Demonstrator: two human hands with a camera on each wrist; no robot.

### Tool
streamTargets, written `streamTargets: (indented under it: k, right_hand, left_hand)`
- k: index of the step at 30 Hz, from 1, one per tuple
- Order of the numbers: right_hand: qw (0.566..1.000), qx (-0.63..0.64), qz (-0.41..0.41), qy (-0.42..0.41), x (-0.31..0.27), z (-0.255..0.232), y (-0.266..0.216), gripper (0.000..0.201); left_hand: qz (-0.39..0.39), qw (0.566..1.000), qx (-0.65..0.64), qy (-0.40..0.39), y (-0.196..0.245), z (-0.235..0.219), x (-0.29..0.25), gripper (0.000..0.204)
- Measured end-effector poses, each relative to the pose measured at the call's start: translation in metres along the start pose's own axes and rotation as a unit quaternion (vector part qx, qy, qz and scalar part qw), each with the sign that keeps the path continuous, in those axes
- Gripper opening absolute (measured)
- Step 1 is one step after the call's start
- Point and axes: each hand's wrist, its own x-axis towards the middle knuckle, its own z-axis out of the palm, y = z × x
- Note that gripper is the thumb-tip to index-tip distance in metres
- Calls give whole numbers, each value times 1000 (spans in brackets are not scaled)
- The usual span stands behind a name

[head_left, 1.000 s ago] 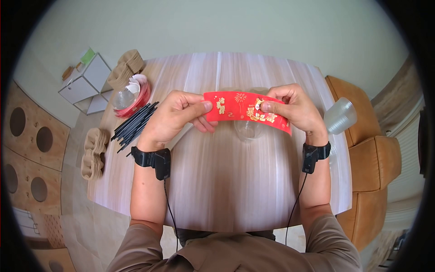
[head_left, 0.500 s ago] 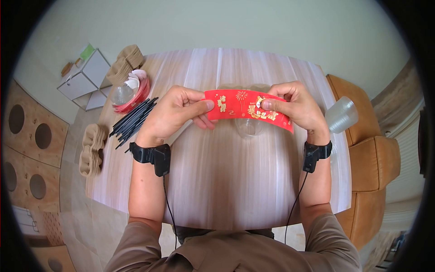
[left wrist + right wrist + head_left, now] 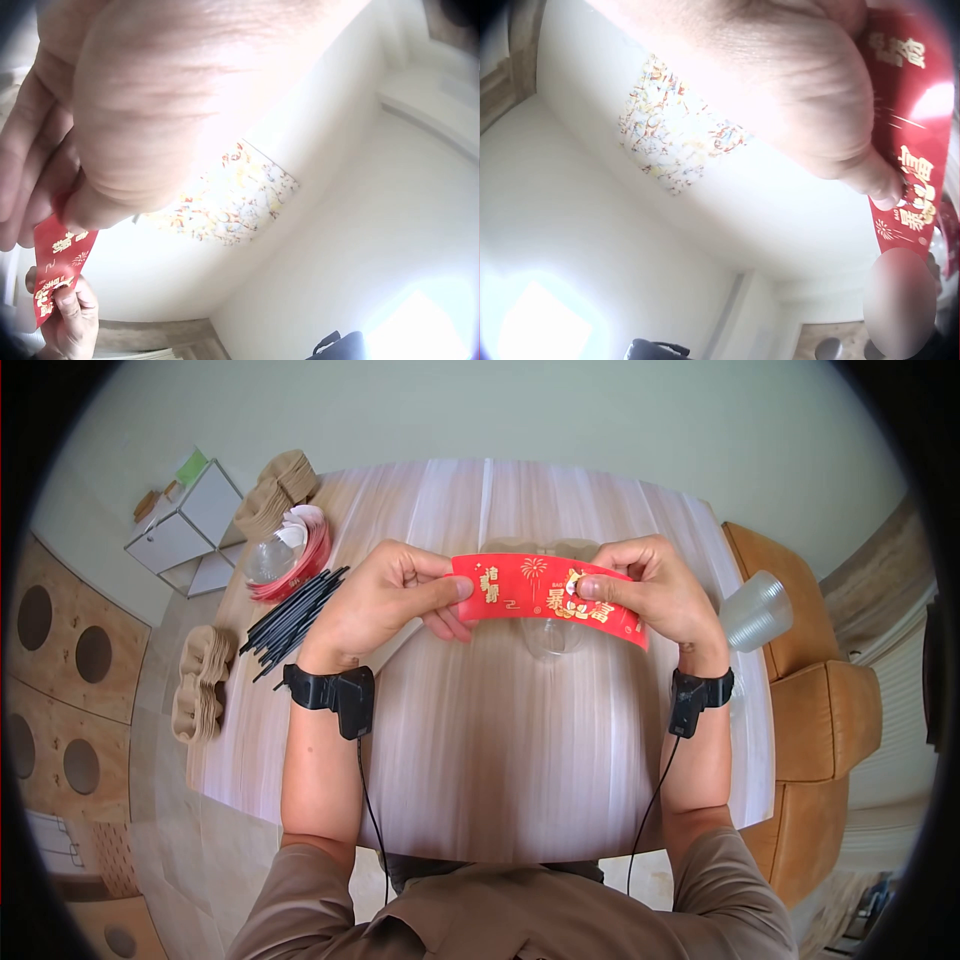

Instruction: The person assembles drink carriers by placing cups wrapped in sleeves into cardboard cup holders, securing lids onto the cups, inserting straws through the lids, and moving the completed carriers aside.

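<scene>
A curved red paper strip [image 3: 520,588] with gold characters and fireworks is stretched between the two hands above the table. My left hand [image 3: 392,605] pinches its left end between thumb and fingers. Farther along, near the right end, my right hand [image 3: 660,595] grips it with the thumb on the printed face. In the right wrist view the strip [image 3: 911,112] extends past the right thumb. Behind and below it, a clear plastic cup [image 3: 552,640] is partly hidden, with a brown moulded carrier [image 3: 510,546] beyond.
Black straws [image 3: 293,622], red paper sleeves [image 3: 318,555] with a clear cup, and stacked brown carriers [image 3: 203,680] lie on the table's left side. Nested clear cups [image 3: 755,612] are at the right edge, beside a tan leather seat [image 3: 825,720].
Both hands keep their hold on the strip. In the head view, the strip, table and surrounding things sit slightly higher than before.
</scene>
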Motion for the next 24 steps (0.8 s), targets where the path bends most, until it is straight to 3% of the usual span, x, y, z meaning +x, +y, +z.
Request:
streamTargets:
  k: [8, 17, 24]
  right_hand:
    - [1000, -23, -14, 12, 2, 2, 8, 22]
    - [998, -50, 6, -49, 5, 7, 4, 17]
    - [998, -37, 0, -53, 2, 0, 12, 16]
  left_hand:
    - [-17, 1000, -5, -14, -6, 0, 4, 26]
    - [-18, 999, 30, -7, -18, 20, 21, 19]
    - [-23, 999, 46, 2, -35, -10, 19, 21]
